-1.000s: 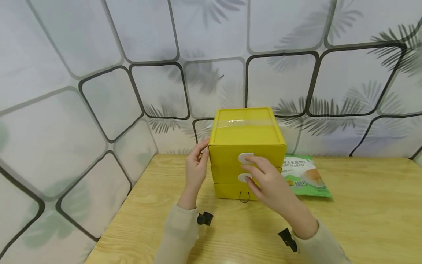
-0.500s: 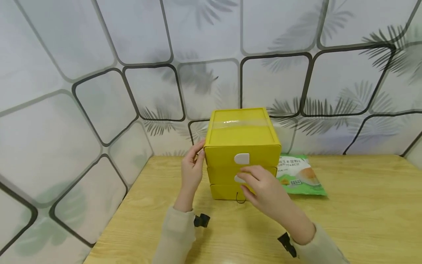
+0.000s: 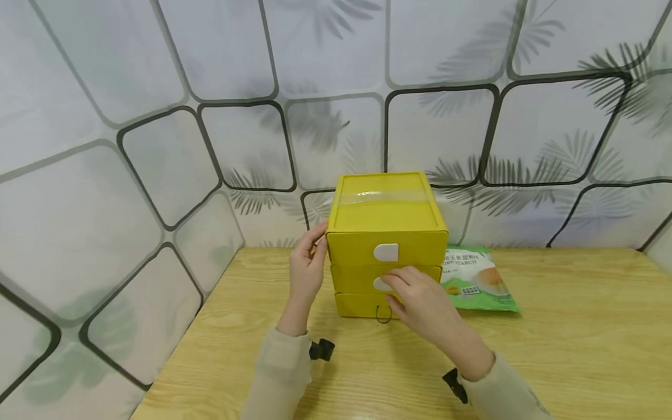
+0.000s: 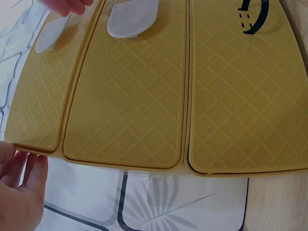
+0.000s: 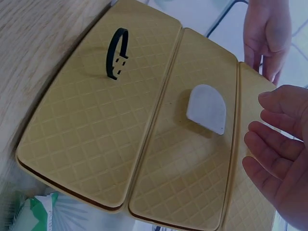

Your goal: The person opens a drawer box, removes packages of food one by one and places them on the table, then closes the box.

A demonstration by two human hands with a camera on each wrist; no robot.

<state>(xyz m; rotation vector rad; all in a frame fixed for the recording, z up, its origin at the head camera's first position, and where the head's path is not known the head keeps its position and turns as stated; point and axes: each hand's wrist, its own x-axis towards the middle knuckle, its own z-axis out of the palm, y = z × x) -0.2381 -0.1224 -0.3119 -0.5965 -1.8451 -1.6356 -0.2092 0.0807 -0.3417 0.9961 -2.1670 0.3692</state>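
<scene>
A yellow three-drawer box [image 3: 385, 210] stands on the table, a strip of clear tape across its top. White tab handles sit on the top drawer [image 3: 341, 248] and middle drawer [image 3: 346, 277]; the bottom drawer [image 3: 352, 304] has a dark loop handle [image 4: 260, 17]. My left hand [image 3: 305, 274] rests with extended fingers against the box's upper left side. In front of the drawers is my right hand [image 3: 425, 303], fingers loosely bent. It overlaps the middle tab handle [image 3: 381, 284] in the head view, but the right wrist view shows a gap between them.
A green and white bag of corn starch [image 3: 478, 280] lies right of the box, partly behind it. Patterned cloth [image 3: 336, 140] covers the wall at the back and left. The wooden table [image 3: 577, 338] extends to the right.
My right hand has lowered from the top tab handle to the level of the middle one, its fingers drawing closer together. The left hand stays at the box's side. The drawers look unchanged.
</scene>
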